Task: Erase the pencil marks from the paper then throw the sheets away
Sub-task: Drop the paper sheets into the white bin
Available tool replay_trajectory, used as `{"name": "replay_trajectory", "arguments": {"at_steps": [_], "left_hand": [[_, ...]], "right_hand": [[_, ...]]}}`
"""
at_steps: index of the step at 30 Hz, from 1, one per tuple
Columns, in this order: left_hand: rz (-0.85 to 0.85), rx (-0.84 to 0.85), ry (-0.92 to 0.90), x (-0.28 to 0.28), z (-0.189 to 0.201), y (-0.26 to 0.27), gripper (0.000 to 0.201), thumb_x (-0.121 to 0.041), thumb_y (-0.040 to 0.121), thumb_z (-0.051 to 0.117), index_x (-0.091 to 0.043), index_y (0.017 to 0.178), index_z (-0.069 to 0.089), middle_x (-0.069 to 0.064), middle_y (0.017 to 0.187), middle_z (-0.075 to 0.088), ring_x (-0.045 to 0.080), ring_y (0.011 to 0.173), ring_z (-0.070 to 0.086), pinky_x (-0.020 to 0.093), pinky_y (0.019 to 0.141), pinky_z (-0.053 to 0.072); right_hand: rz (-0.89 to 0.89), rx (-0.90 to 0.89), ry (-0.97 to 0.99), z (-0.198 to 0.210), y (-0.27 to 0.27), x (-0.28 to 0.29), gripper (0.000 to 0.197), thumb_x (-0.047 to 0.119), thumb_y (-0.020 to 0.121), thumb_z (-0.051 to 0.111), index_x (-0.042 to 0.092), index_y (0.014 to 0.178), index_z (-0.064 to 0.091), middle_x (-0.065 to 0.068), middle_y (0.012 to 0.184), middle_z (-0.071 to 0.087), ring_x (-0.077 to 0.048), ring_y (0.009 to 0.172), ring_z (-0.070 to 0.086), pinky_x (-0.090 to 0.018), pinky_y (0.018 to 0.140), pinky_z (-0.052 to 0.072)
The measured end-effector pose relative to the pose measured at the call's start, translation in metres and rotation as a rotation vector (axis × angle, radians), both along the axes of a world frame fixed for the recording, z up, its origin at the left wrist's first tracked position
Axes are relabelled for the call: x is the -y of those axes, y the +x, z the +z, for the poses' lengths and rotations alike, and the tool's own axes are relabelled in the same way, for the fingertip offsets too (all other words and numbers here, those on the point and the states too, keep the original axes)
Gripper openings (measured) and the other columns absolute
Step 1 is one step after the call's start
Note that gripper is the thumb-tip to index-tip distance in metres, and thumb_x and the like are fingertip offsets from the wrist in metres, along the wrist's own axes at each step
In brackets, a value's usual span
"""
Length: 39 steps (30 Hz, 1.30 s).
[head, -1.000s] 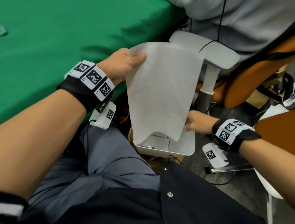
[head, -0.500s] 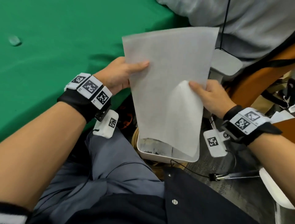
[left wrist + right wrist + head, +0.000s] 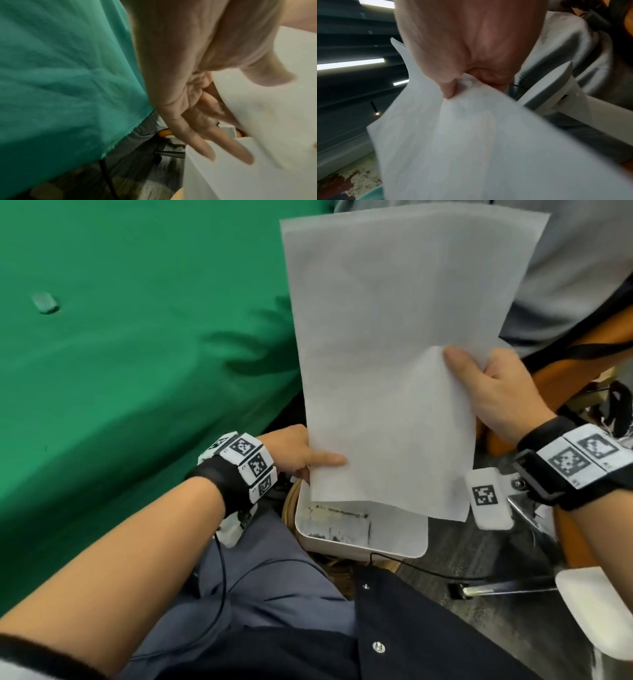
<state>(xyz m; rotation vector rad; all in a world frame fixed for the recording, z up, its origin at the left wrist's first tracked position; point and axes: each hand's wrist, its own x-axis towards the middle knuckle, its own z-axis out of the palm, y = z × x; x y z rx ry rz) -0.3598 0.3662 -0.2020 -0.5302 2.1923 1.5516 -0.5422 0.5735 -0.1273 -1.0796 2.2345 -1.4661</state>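
Note:
White paper sheets [image 3: 394, 337] stand upright in the air above a white bin [image 3: 363, 551], their lower edge just over its rim. My left hand [image 3: 318, 463] pinches the lower left corner, thumb on the front and fingers behind the sheets [image 3: 274, 108]. My right hand [image 3: 479, 378] pinches the right edge [image 3: 471, 148], where a front sheet curls up under the thumb. The bin's inside shows dark smudges. A small pale eraser [image 3: 44, 302] lies far left on the green table.
The green-covered table [image 3: 137, 371] fills the left. Another person in grey clothing [image 3: 565, 268] sits on an orange chair [image 3: 565, 378] at the upper right. A white armrest [image 3: 599, 611] is at the lower right. My lap [image 3: 274, 594] lies below the bin.
The sheets have risen and straightened above the bin. My left hand moved from the sheets' upper left edge down to their lower left corner. My right hand came up from beside the bin.

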Motion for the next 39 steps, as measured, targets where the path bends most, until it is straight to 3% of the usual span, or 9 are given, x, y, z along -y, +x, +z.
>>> {"name": "replay_trajectory", "arguments": {"at_steps": [5,10,15,18,21,26,31,36,39], "left_hand": [[-0.035,-0.083,-0.133,0.007,0.009,-0.005,0.039,-0.035,0.087,0.072,-0.020,0.123,0.066,-0.009,0.116,0.069,0.003,0.095,0.065,0.009,0.076,0.048],[0.379,-0.233,0.301,0.006,0.011,-0.014,0.035,-0.032,0.089,0.069,-0.012,0.117,0.069,0.003,0.112,0.073,0.015,0.098,0.071,0.031,0.082,0.057],[0.568,-0.413,0.401,0.003,0.010,-0.020,0.024,-0.018,0.098,0.058,-0.001,0.113,0.068,0.013,0.110,0.072,0.021,0.093,0.071,0.031,0.080,0.058],[0.632,-0.470,0.363,0.003,0.012,-0.021,0.026,-0.017,0.099,0.057,0.002,0.114,0.066,0.012,0.108,0.072,0.018,0.089,0.072,0.029,0.078,0.059],[0.616,-0.493,0.314,0.003,0.010,-0.020,0.022,-0.017,0.098,0.058,0.000,0.109,0.068,0.008,0.103,0.073,0.016,0.086,0.072,0.027,0.077,0.058],[0.623,-0.457,0.252,0.008,0.003,-0.016,0.020,-0.018,0.097,0.060,-0.003,0.106,0.070,0.008,0.102,0.074,0.019,0.088,0.072,0.033,0.082,0.057],[0.619,-0.458,0.311,0.004,0.006,-0.017,0.022,-0.019,0.099,0.058,-0.002,0.109,0.069,0.010,0.105,0.073,0.019,0.089,0.072,0.030,0.078,0.058],[0.562,-0.482,0.300,0.006,0.011,-0.019,0.019,-0.021,0.097,0.061,-0.007,0.104,0.071,0.009,0.102,0.075,0.022,0.090,0.072,0.034,0.079,0.057],[0.537,-0.501,0.293,0.007,0.012,-0.019,0.015,-0.018,0.097,0.060,-0.010,0.103,0.071,0.004,0.099,0.075,0.018,0.089,0.072,0.031,0.078,0.056]], "right_hand": [[-0.037,-0.084,0.101,-0.005,-0.006,-0.007,0.040,0.040,0.100,0.051,0.003,0.100,0.068,-0.018,0.103,0.072,-0.032,0.096,0.069,-0.051,0.087,0.054],[0.008,0.101,0.055,-0.016,0.001,-0.013,0.017,0.029,0.100,0.051,0.022,0.098,0.067,0.014,0.095,0.074,0.001,0.088,0.069,-0.016,0.076,0.054],[-0.023,0.476,-0.112,-0.043,0.020,-0.017,0.033,0.028,0.084,0.067,0.017,0.116,0.066,-0.003,0.117,0.071,-0.021,0.107,0.069,-0.029,0.083,0.057],[0.029,0.637,0.087,-0.073,0.033,-0.025,0.043,0.029,0.082,0.071,0.021,0.124,0.063,0.000,0.121,0.070,-0.019,0.109,0.068,-0.038,0.087,0.056],[0.082,0.591,0.285,-0.096,0.046,-0.025,0.041,0.032,0.082,0.075,0.034,0.121,0.063,0.008,0.116,0.071,-0.014,0.106,0.068,-0.045,0.089,0.057],[0.230,0.237,0.501,-0.111,0.049,-0.025,0.053,0.018,0.077,0.082,0.023,0.124,0.060,0.005,0.121,0.067,-0.013,0.112,0.062,-0.034,0.093,0.053],[-0.083,0.545,0.216,-0.109,0.061,-0.016,0.038,0.041,0.080,0.077,0.031,0.115,0.068,0.010,0.108,0.073,-0.009,0.097,0.069,-0.031,0.065,0.059],[-0.006,0.096,0.472,-0.122,0.065,-0.018,0.044,0.027,0.077,0.083,0.016,0.116,0.067,0.002,0.112,0.070,-0.013,0.103,0.065,-0.023,0.086,0.049],[0.102,0.231,0.425,-0.122,0.067,-0.021,0.057,0.038,0.068,0.088,0.030,0.118,0.062,0.011,0.116,0.068,-0.004,0.105,0.063,-0.022,0.089,0.049]]}}
